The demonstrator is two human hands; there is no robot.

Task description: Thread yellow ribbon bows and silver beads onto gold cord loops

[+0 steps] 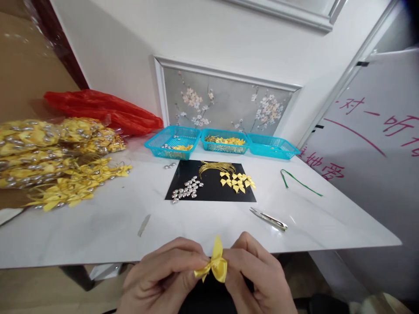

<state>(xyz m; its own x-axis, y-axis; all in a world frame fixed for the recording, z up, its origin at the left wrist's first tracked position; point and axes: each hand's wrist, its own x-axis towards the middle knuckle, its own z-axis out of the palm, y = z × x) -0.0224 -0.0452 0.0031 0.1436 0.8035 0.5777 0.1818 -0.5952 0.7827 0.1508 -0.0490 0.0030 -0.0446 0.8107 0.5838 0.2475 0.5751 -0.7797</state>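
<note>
Pinching a yellow bow (220, 268) in the head view: left hand (168, 272) and right hand (257, 272) both grip it, thumb against fingers, one on each side. Bow sits at the near edge of the table (203, 224), between the hands. Beyond it, black sheet (209, 189) with silver beads (188, 188) at left, gold cords (218, 167) at the far edge, small bows (238, 181) at right. Snips (269, 219) lie to the right, nearer the hands; green strip (303, 184) farther right. Three blue baskets in a row behind the sheet: left basket (156, 151) holds silver and yellow pieces, middle basket (225, 148) yellow pieces, right basket (271, 153) a few tiny bits. Far left: yellow bundles (70, 181), red bag (104, 109) behind.
</note>
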